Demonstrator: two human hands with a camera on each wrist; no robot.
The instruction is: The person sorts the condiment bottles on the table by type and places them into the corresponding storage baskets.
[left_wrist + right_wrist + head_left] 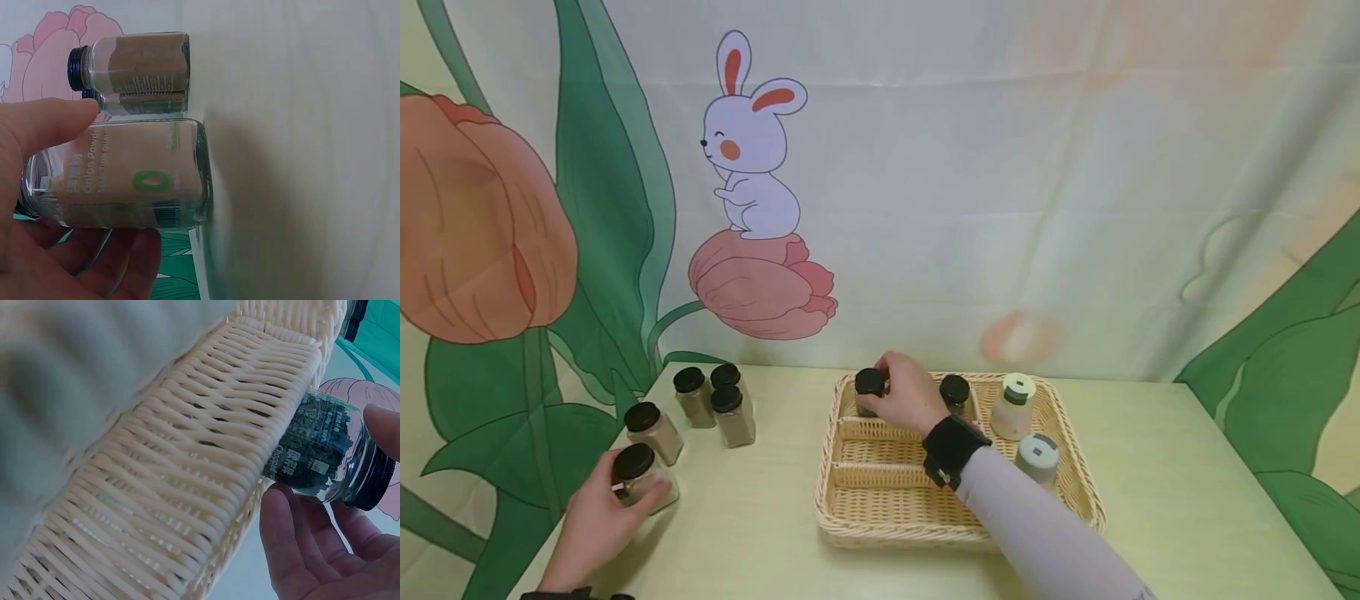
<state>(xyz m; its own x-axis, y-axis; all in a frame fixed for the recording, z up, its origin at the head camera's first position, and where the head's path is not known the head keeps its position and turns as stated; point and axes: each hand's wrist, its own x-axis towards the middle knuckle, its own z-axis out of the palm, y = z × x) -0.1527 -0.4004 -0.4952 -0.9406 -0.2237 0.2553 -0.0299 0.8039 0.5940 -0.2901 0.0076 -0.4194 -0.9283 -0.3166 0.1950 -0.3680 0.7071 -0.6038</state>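
My left hand (pixel 597 518) holds a clear jar of onion powder (pixel 134 181) with a black lid, at the table's left edge. In the left wrist view the thumb lies along one side and the fingers curl round the other; its base is right at the tabletop. My right hand (pixel 912 398) grips a black-lidded jar of dark green chopped herb (pixel 315 440) between thumb and fingers. That jar stands in the back left compartment of the wicker basket (pixel 910 533), its lower part hidden by a divider in the right wrist view.
Several black-lidded spice jars (pixel 735 425) stand on the table's left side, beyond the left hand. In the basket, another black-lidded jar (pixel 955 392) sits at the back, and two white-capped containers (pixel 1037 454) stand in the right compartment. A printed cloth (pixel 910 208) hangs behind the table.
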